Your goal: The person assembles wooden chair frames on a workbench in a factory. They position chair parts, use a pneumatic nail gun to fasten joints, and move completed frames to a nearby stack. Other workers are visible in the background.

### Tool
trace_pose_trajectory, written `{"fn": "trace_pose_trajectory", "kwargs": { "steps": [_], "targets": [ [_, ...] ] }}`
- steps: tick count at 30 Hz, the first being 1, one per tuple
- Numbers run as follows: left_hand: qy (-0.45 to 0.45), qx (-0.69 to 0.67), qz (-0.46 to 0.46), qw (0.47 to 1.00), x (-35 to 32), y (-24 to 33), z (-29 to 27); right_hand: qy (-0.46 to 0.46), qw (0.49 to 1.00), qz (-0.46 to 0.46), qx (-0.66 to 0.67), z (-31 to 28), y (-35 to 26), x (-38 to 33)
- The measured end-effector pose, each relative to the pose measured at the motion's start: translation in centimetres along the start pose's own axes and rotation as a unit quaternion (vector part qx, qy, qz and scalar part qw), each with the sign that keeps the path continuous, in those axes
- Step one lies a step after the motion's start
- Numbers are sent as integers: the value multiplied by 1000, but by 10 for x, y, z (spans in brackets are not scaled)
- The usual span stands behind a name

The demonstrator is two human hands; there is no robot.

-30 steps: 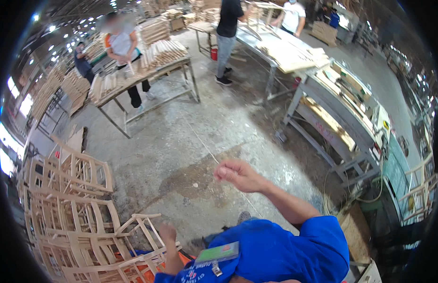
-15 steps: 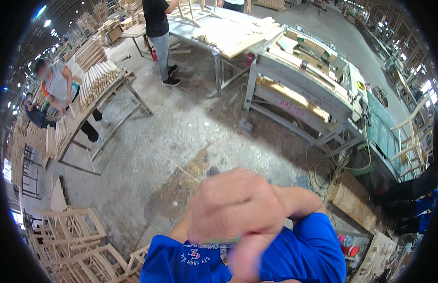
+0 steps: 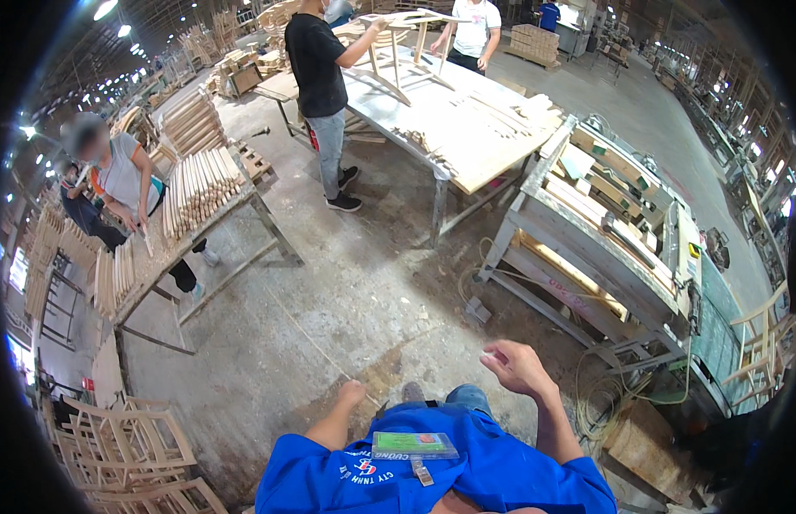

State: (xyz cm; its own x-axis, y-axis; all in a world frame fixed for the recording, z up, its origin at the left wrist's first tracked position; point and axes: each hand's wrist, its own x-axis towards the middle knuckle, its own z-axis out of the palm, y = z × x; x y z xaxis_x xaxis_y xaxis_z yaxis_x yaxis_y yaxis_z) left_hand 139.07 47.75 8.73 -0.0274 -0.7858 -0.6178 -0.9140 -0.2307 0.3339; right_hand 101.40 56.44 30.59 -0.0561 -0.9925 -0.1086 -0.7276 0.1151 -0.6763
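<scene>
My right hand (image 3: 515, 367) is raised in front of me on the right, above the concrete floor. Its fingers are loosely bent with a small gap at the tips, and I see no object in them. Lower and to the left, my left hand (image 3: 353, 392) hangs near my waist; its fingers point away and are hidden, so its grip cannot be made out. Neither hand touches any furniture. A badge in a clear holder (image 3: 415, 445) lies on my blue shirt (image 3: 509, 475), between my arms.
A workbench with wooden parts (image 3: 586, 248) stands ahead right, cables (image 3: 599, 403) on the floor below. A person in black (image 3: 317, 77) holds a wooden chair frame (image 3: 398, 64) at a table. Another person (image 3: 124, 171) handles sticks (image 3: 201, 193) at left. Chair frames (image 3: 128, 445) stack lower left.
My right hand, blurred close before my chest, has moved out to the right. My left hand has come into view. The view has shifted, showing more of the far tables.
</scene>
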Motion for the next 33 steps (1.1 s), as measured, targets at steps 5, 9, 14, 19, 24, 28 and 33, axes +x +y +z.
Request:
{"fn": "trace_pose_trajectory", "kwargs": {
  "steps": [5,9,14,19,24,28,33],
  "targets": [
    [21,-14,16,1000,63,52,-42,-23,995,101,-3,-1,40,55],
    [-28,-8,25,999,104,88,-53,-23,995,91,22,-13,60,120],
    [-49,4,35,998,145,125,-62,-37,997,65,26,-50,81,225],
    [-76,2,-31,997,195,167,-90,-46,998,-50,-13,-101,73,334],
    [-53,-128,-118,983,249,226,-119,-56,993,-94,-54,-143,68,411],
    [28,-152,-21,988,284,265,-129,-56,993,-99,-5,-160,70,438],
    [27,-65,34,997,330,298,-145,-20,998,-61,17,-181,84,446]
  ]
}}
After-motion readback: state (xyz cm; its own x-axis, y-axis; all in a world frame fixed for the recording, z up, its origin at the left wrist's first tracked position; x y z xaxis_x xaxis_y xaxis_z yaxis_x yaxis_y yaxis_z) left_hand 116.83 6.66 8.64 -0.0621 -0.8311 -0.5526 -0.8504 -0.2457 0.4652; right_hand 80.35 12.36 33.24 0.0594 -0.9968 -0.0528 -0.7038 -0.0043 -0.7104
